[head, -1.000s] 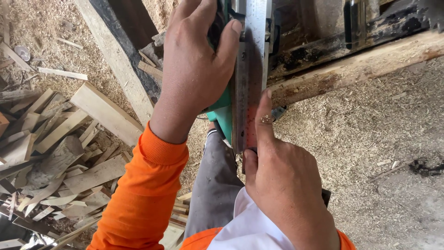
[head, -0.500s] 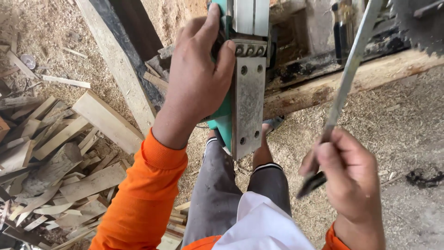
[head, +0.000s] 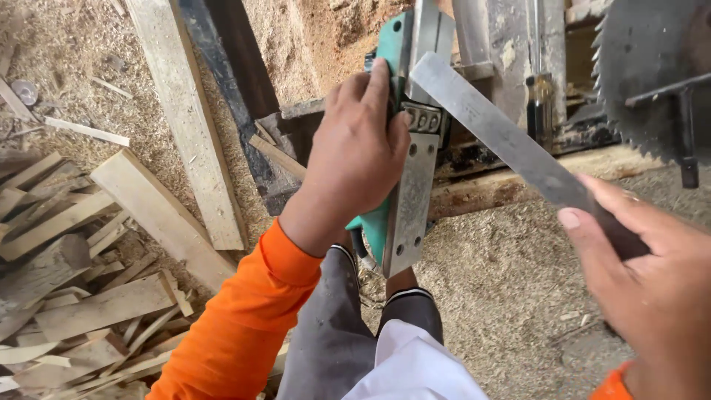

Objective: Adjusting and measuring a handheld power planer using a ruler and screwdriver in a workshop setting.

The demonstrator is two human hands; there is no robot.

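Observation:
My left hand grips a teal electric hand planer, held upside down so its grey metal sole faces me. My right hand holds one end of a long flat steel ruler. The ruler slants up and to the left, and its far tip rests against the planer's sole near the blade slot. My orange sleeve covers the left forearm. My legs in grey trousers stand below the planer.
A large circular saw blade stands at the upper right above a rough wooden beam. Long planks lean at the left, with a heap of wood offcuts beside them. Sawdust covers the ground.
My right hand lifted the ruler off the planer's sole and swung it out to the right. It now holds the ruler slanted, with only the tip at the sole. The view has shifted closer.

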